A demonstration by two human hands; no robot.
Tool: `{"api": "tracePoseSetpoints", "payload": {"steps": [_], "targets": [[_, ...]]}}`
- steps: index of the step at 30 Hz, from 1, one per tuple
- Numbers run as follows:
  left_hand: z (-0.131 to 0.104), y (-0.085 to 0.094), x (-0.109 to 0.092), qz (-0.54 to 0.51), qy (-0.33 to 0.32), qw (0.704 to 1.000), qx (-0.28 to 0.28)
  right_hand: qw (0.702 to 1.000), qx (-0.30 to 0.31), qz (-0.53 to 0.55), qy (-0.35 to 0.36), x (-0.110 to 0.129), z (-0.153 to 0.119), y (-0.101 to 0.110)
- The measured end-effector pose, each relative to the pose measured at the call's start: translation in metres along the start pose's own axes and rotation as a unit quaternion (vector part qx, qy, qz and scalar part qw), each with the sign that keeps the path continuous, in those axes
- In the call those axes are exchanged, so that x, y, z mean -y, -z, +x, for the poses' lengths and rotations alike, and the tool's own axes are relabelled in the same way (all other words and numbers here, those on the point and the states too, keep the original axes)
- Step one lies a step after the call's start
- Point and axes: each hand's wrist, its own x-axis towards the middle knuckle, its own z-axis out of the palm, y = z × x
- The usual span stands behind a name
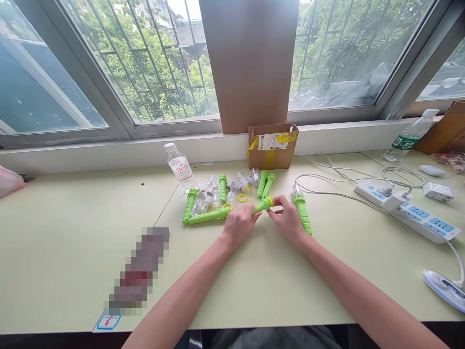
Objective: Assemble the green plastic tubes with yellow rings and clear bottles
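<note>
My left hand (240, 224) is closed round a ribbed green plastic handle (260, 207), tilted up to the right. At its wider end sits a yellow ring (270, 200), where the fingertips of my right hand (288, 217) are pinched. Right of that hand lies another green handle (302, 213) with a clear cap on top. More green handles, one of them (209, 216) lying just left of my left hand, surround a heap of clear plastic pieces (198, 203). A loose yellow ring (242, 198) rests among them.
Behind the parts stand a water bottle (180, 167) and an open cardboard box (271, 157). A power strip (407, 211) with cables lies at the right, near another bottle (410, 135). A blurred dark object (140, 266) is on the left.
</note>
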Motion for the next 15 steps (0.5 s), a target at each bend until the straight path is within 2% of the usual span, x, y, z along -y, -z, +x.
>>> {"api": "tracePoseSetpoints", "payload": {"steps": [15], "targets": [[0.0018,-0.0006,0.0062,-0.082,0.040,0.996,0.011,1.000,-0.006,-0.019,0.002,-0.0017,-0.0021,-0.0023]]}}
